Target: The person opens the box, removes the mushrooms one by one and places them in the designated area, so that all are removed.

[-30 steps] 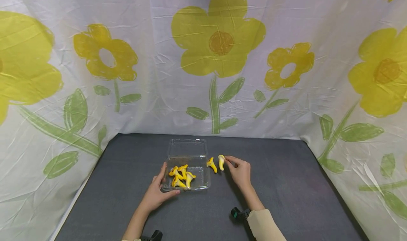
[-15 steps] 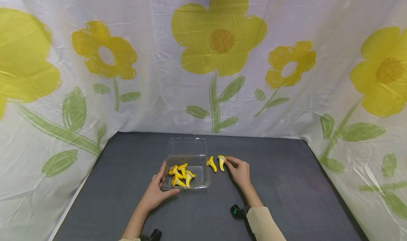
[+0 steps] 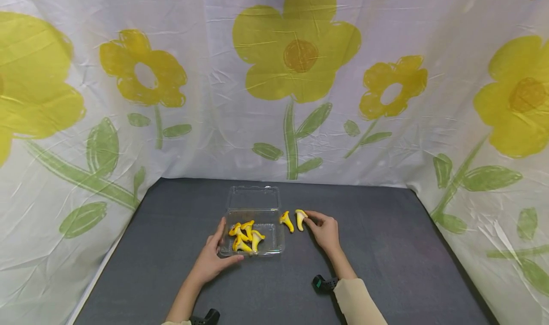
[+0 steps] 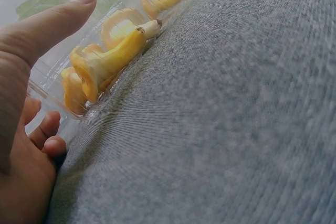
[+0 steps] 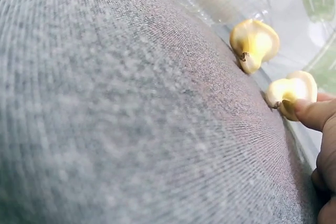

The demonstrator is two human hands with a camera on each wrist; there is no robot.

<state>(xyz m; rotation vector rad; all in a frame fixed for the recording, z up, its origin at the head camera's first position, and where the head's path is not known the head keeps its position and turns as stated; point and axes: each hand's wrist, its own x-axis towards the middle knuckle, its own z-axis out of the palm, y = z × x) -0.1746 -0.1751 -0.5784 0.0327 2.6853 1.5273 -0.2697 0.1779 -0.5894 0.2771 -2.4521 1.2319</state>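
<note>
My left hand (image 3: pixel 212 256) holds the near left corner of a clear plastic clamshell container (image 3: pixel 274 241), fingers along its side and thumb at its front. Several yellow chanterelle mushrooms (image 3: pixel 247 237) lie inside, mostly toward the left. Through the wall, the left wrist view shows these mushrooms (image 4: pixel 110 66) beside the straight thumb. To the right of the container, my right hand (image 3: pixel 326 232) pinches one chanterelle mushroom (image 3: pixel 300 219) on the table. Another loose mushroom (image 3: pixel 287 221) lies between it and the container. Both loose ones appear in the right wrist view, the held mushroom (image 5: pixel 299 85) under my thumb.
The container's lid (image 3: pixel 253 198) stands raised behind it. Dark grey cloth covers the table (image 3: pixel 386 248). White curtains (image 3: pixel 206 125) printed with yellow flowers hang along the back and sides.
Almost nothing moves. My right hand keeps its place by the mushroom, with its fingertips a little further over it, and my left hand stays at the container. The head view shifts slightly.
</note>
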